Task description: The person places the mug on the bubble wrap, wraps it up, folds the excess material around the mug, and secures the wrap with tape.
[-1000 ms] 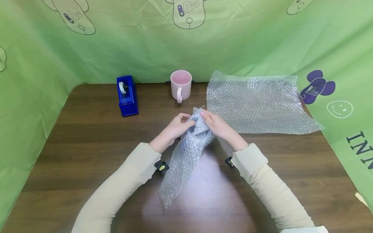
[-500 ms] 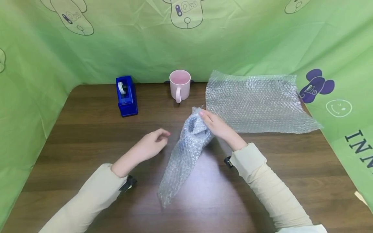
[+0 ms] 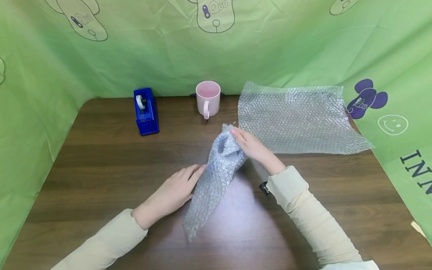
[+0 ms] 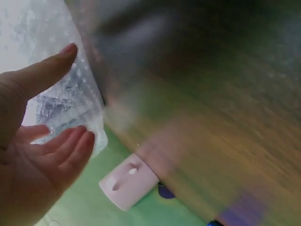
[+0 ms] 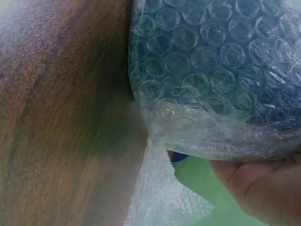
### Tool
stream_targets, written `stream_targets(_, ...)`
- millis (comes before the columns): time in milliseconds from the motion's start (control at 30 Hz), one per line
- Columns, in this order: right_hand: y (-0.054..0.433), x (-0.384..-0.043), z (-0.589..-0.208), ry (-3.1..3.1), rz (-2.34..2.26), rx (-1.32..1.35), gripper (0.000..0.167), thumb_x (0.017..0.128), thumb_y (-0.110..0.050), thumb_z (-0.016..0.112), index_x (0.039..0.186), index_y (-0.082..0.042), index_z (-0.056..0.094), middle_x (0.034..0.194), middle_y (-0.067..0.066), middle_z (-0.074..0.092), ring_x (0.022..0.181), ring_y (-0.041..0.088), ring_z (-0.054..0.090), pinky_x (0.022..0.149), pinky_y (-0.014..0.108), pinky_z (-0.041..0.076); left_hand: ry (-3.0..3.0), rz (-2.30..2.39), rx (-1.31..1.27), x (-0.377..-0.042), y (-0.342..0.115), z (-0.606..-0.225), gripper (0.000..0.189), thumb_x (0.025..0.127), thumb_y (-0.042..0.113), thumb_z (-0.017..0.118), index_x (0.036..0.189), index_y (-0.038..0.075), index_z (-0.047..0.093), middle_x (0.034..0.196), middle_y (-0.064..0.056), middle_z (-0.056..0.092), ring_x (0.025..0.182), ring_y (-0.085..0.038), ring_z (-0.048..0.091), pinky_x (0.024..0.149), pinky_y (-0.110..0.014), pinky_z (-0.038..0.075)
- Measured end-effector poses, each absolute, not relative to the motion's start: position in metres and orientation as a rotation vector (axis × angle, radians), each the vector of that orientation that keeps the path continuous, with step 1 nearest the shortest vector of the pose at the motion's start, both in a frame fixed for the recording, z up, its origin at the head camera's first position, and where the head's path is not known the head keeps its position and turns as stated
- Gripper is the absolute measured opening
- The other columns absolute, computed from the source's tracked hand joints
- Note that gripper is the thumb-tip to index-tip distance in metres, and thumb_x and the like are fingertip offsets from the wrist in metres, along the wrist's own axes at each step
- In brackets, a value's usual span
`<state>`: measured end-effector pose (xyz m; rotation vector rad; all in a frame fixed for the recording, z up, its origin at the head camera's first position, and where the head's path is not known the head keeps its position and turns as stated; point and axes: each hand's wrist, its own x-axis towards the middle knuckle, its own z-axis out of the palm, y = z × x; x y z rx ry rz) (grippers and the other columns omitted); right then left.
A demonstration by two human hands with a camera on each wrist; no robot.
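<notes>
A bundle of bubble wrap [image 3: 216,174] lies aslant on the table, its loose tail pointing toward me. Something bluish shows faintly through the layers, but its kind is hidden. My right hand [image 3: 251,146] holds the folded upper end from the right side; in the right wrist view, part of that hand [image 5: 263,183] sits against the edge of the wrap [image 5: 207,61]. At the bundle's left edge, my left hand [image 3: 173,191] has its fingers loosely extended, with a fingertip at the wrap. The left wrist view shows its thumb and fingers apart.
A pink mug [image 3: 207,99] stands at the back of the table, handle facing me. To its left is a blue tape dispenser [image 3: 146,111] with a roll in it. A flat sheet of bubble wrap [image 3: 300,120] covers the back right. Green cloth [image 3: 152,56] hangs behind.
My left hand let go of the bundle's upper end, drew back to the left, then came to the bundle's left edge lower down. My right hand stayed in place.
</notes>
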<state>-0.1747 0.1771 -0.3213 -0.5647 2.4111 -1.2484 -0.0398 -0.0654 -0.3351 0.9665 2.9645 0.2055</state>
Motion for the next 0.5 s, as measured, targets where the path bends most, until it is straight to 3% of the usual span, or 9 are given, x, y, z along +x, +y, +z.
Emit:
stream_targets(300, 0.178, -0.173, -0.32, 2.429, -1.239, -0.554, 0.051, 0.106, -0.026, 0.026, 0.146, 0.005, 0.028, 0.152, 0.025, 0.03, 0.143, 0.039, 0.026, 0.12, 0.048, 0.018, 3.003, -0.003, 1.351, -0.035, -0.072, -0.339, 0.069, 0.085, 0.004, 0.067, 0.147, 0.015, 0.036, 0.148, -0.021, 0.038, 0.125, -0.03, 0.053, 0.098, -0.04, 0.05)
stream_targets(500, 0.178, -0.175, -0.323, 2.429, -1.249, -0.567, 0.051, 0.106, -0.025, 0.026, 0.145, 0.007, 0.029, 0.151, 0.026, 0.03, 0.143, 0.04, 0.026, 0.12, 0.048, 0.017, 2.976, 0.094, 1.562, -0.04, -0.078, -0.338, 0.068, 0.085, -0.002, 0.062, 0.144, 0.025, 0.041, 0.148, -0.019, 0.04, 0.131, -0.03, 0.047, 0.102, -0.041, 0.046)
